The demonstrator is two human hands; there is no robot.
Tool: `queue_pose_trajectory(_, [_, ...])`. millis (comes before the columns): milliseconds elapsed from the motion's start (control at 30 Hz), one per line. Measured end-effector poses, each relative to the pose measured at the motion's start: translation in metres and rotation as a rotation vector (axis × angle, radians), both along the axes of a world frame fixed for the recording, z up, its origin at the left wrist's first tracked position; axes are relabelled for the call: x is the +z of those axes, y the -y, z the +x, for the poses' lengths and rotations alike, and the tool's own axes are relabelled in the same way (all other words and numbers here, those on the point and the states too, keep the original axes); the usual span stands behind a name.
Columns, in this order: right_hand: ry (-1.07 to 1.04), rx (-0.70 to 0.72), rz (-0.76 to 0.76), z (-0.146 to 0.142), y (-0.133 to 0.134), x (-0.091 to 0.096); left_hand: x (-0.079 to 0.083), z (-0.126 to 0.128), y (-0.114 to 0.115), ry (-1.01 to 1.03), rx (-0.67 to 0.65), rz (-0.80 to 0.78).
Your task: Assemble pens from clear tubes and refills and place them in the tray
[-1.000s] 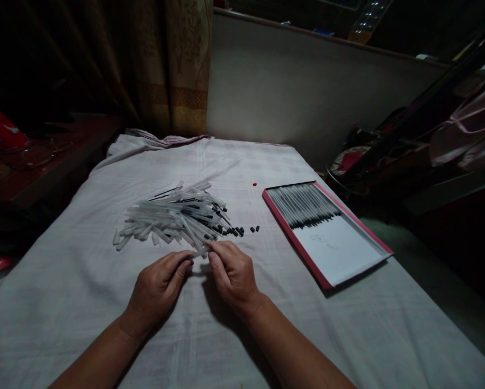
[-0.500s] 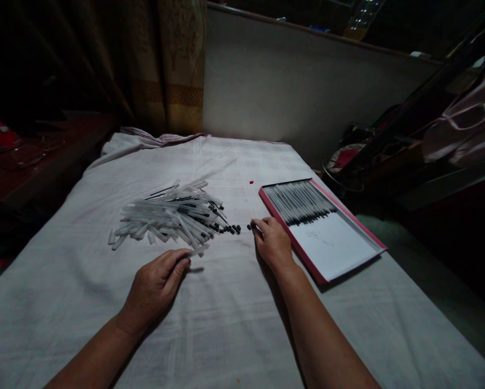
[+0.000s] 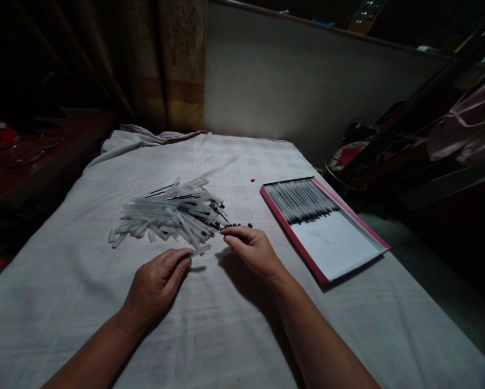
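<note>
My left hand point(image 3: 159, 281) pinches a clear plastic pen barrel point(image 3: 200, 250), which sticks out to the right past the fingertips. Thumb and fingers of my right hand point(image 3: 252, 249) are pressed together on a small black cap point(image 3: 222, 232), mostly covered by the fingers, up and to the right of that barrel. Beyond both hands lies a loose pile of clear pen barrels point(image 3: 165, 216), with thin black refills and black parts among them. Several black caps lie by the pile's right end, partly behind my right hand; one black cap point(image 3: 250, 225) sits slightly apart.
A shallow pink-edged box point(image 3: 327, 254) on the right holds a row of clear pens point(image 3: 301, 199) with black ends. Behind it lies a tiny red piece point(image 3: 252, 180). A white sheet point(image 3: 193, 346) covers the surface, with a wall point(image 3: 258, 81) and curtain point(image 3: 183, 65) at the back.
My right hand has moved left from the loose caps beside the box toward the barrel, with a small black cap in its fingertips. My left hand stays nearly still, holding the barrel.
</note>
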State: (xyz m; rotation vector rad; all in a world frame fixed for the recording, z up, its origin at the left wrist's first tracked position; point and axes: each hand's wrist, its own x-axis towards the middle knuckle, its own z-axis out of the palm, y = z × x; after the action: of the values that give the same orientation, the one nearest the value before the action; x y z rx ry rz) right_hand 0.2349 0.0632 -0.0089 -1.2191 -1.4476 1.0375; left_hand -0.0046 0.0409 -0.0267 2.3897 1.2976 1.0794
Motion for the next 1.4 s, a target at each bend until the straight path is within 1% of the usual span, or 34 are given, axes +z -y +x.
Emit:
queue_pose_trajectory(133, [0.073, 0.095, 0.066, -0.009, 0.006, 0.006, 0.001, 0.000, -0.001, -0.009, -0.010, 0.006])
queue_pose_trajectory(367, [0.132, 0.144, 0.126, -0.016, 0.010, 0.004, 0.002, 0.002, 0.000, -0.019, -0.026, -0.014])
queue_pose_trajectory(600, [0.240, 0.146, 0.270, -0.017, 0.012, 0.003, 0.000, 0.000, 0.000, -0.035, -0.046, 0.017])
queue_pose_trajectory(700, [0.300, 0.144, 0.272, -0.017, 0.012, 0.000, 0.001, 0.000, 0.000, -0.035, -0.057, 0.018])
queue_pose_trajectory(867, [0.480, 0.110, 0.253, -0.017, 0.012, -0.006, 0.003, 0.001, 0.002, -0.043, -0.080, 0.017])
queue_pose_trajectory(933, [0.465, 0.126, 0.221, -0.017, 0.013, -0.007, 0.003, 0.001, 0.002, -0.046, -0.078, 0.002])
queue_pose_trajectory(1067, [0.279, 0.173, 0.119, -0.016, 0.016, -0.002, 0.003, 0.001, 0.000, -0.038, -0.059, 0.011])
queue_pose_trajectory(1133, [0.234, 0.183, 0.109, -0.016, 0.016, 0.000, 0.003, 0.001, 0.000, -0.038, -0.051, 0.016])
queue_pose_trajectory(1300, [0.276, 0.133, 0.120, -0.016, 0.015, -0.002, 0.004, 0.002, 0.000, -0.045, -0.047, -0.024])
queue_pose_trajectory(1400, [0.259, 0.154, 0.106, -0.015, 0.015, -0.004, 0.004, 0.002, 0.001, -0.047, -0.047, -0.041])
